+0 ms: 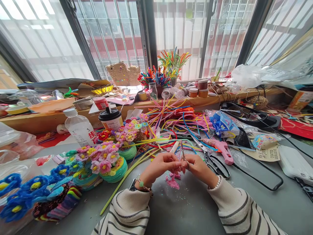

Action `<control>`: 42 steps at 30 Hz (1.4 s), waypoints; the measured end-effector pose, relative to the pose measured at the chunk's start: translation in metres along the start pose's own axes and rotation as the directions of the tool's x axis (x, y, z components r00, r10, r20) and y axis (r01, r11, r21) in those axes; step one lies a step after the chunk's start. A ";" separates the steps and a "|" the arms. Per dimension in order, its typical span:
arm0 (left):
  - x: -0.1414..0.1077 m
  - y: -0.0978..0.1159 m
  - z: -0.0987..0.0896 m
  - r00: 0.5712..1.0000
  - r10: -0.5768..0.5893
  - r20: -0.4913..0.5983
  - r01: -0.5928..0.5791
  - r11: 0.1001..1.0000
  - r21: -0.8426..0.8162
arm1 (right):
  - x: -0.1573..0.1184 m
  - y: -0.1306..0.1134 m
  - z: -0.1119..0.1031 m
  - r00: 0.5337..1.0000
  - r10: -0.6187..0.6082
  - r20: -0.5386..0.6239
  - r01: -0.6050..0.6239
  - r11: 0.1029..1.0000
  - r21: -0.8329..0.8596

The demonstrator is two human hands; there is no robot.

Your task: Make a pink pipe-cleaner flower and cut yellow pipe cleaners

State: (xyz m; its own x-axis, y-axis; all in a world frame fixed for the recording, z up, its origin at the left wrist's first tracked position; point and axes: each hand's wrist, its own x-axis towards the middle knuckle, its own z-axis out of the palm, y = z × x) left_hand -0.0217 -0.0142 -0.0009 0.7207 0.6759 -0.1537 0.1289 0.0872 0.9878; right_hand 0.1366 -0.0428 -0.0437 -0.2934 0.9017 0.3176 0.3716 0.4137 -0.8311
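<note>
Near the front middle of the grey table, both my hands meet at their fingertips. My right hand (pixel 199 167) is closed around a small pair of scissors (pixel 182 150), its slim blades pointing up and away from me. My left hand (pixel 158 168) is pinched shut right beside it; whatever sits between its fingertips is too small and covered to name. Just under the fingers is a fuzzy pink pipe cleaner piece (pixel 173 181); I cannot tell whether it hangs from them or lies on the table. Tiny glittering specks are scattered below.
Pipe-cleaner flowers (pixel 105 156) on round bases crowd the left, by a water bottle (pixel 79 127) and a lidded cup (pixel 111 119). Loose pipe cleaners (pixel 171 119) pile up ahead. To the right lie large scissors (pixel 212 160) and a pink glue gun (pixel 221 150) with a black cord.
</note>
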 end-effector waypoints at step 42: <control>0.001 -0.005 -0.002 0.997 -0.007 0.080 0.007 1.000 0.002 | 0.000 -0.005 0.000 0.999 0.039 0.008 -0.039 0.988 0.151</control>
State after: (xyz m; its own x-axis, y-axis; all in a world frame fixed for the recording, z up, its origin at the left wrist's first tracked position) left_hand -0.0224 -0.0123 -0.0059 0.7721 0.6144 -0.1623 0.1354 0.0904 0.9867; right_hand 0.1348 -0.0453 -0.0396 -0.2859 0.9159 0.2817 0.2460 0.3542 -0.9022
